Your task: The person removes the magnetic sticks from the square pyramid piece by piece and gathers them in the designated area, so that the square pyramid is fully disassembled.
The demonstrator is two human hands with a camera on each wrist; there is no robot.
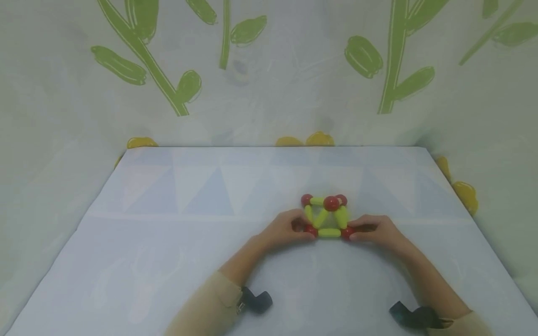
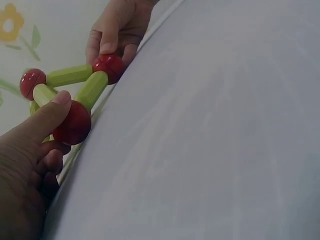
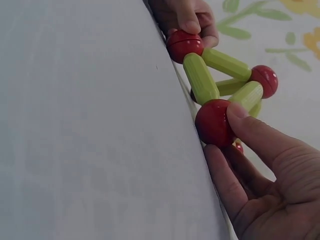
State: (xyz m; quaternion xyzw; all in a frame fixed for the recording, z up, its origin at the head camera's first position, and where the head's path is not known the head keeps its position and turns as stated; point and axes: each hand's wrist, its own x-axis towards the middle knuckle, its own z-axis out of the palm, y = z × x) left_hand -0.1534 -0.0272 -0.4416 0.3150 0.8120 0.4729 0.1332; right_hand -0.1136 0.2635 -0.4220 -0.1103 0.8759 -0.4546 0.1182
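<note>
A small frame built of yellow-green rods [image 1: 329,232] and red balls [image 1: 331,203] stands on the table, one ball raised above the others. My left hand [image 1: 290,227] pinches the near-left red ball [image 2: 73,123] between thumb and fingers. At the near-right corner, my right hand [image 1: 378,229] grips another red ball [image 3: 215,122] the same way. A single rod [image 3: 201,78] joins these two balls. From each of them a slanting rod rises to the top ball [image 3: 264,81]. Parts of the far side are hidden behind the rods and fingers.
The white table [image 1: 126,261] has a pale blue triangle pattern toward its far edge. Behind it stands a light backdrop [image 1: 286,93] with green leaves and yellow flowers. A dark strap-on device [image 1: 257,301] sits at the left wrist, another device [image 1: 416,317] at the right.
</note>
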